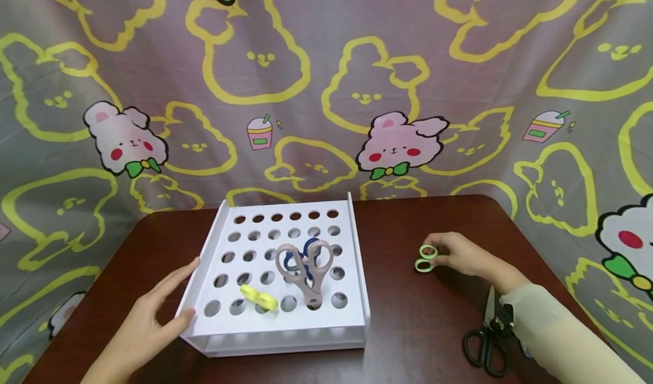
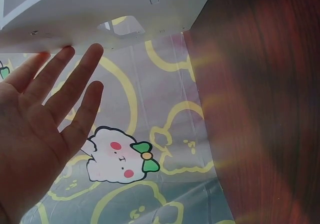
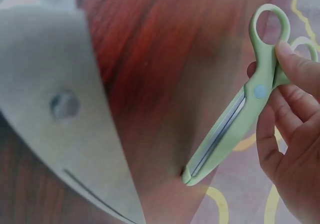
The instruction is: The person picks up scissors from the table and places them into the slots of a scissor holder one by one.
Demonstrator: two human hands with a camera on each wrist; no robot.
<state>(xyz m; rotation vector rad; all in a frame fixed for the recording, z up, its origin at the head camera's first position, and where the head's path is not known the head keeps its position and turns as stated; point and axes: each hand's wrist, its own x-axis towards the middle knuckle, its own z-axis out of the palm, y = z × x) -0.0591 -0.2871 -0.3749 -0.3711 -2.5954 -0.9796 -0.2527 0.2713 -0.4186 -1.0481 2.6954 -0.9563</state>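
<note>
My left hand (image 1: 145, 316) is at the left side of a white rack (image 1: 234, 268), which has rows of round holes. Its fingers are straight and its fingertips meet the rack's side panel. Green scissors (image 3: 237, 129) are pinched at the handles between the thumb and fingers of my right hand (image 1: 459, 253), right of the rack. Their blades are together and point down toward the table in the right wrist view. Standing in the rack's holes are taupe scissors (image 1: 313, 299), blue scissors (image 1: 312, 241) partly hidden behind them, and yellow-handled scissors (image 1: 266, 300).
Black-handled scissors (image 1: 490, 310) lie on the dark wooden table (image 1: 398, 327) beside my right forearm, with a small black object (image 1: 504, 318) partly under the sleeve. A blurred grey flat piece (image 3: 55, 69) fills the left of the right wrist view. Behind hangs a patterned curtain (image 1: 316, 43).
</note>
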